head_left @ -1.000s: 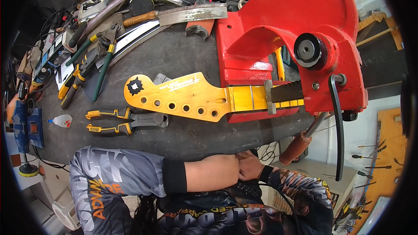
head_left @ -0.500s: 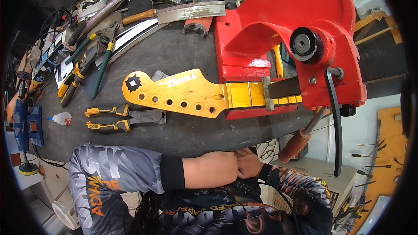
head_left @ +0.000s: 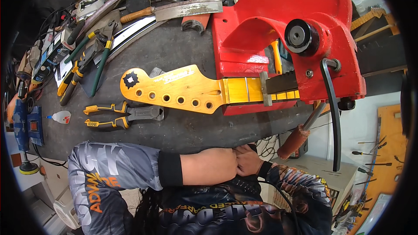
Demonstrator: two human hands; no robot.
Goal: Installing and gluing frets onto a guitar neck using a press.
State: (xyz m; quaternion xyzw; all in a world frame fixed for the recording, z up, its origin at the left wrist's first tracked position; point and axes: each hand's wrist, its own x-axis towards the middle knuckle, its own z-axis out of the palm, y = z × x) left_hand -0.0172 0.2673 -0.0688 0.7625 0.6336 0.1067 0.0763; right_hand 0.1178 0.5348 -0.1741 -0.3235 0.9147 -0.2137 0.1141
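My left forearm (head_left: 208, 166), bare below its pushed-up sleeve, reaches across my body. Its hand is hidden, so its fingers do not show. Against the end of that forearm, my right hand (head_left: 248, 162) is closed with bent fingers; what they grip, if anything, is hidden. A small black piece (head_left: 253, 147) shows just beyond the right hand. Ahead of both hands, a yellow guitar neck (head_left: 237, 90) lies with its headstock (head_left: 174, 88) toward the left, tuner holes bare. Its fretboard runs under a red cast-iron press (head_left: 241, 56), where a metal block (head_left: 265, 89) sits across it.
Yellow-and-black end nippers (head_left: 146, 113) lie left of my hands, beside a small glue bottle (head_left: 63, 117). More pliers (head_left: 82, 63), a wood-handled saw (head_left: 187, 9) and clutter fill the far left. A black bent lever (head_left: 333, 117) and brown-gripped handle (head_left: 294, 141) jut out at right.
The view has shifted slightly, so the bench things sit a little more to the left and higher. My hands stay together in nearly the same pose. The guitar neck remains in the press.
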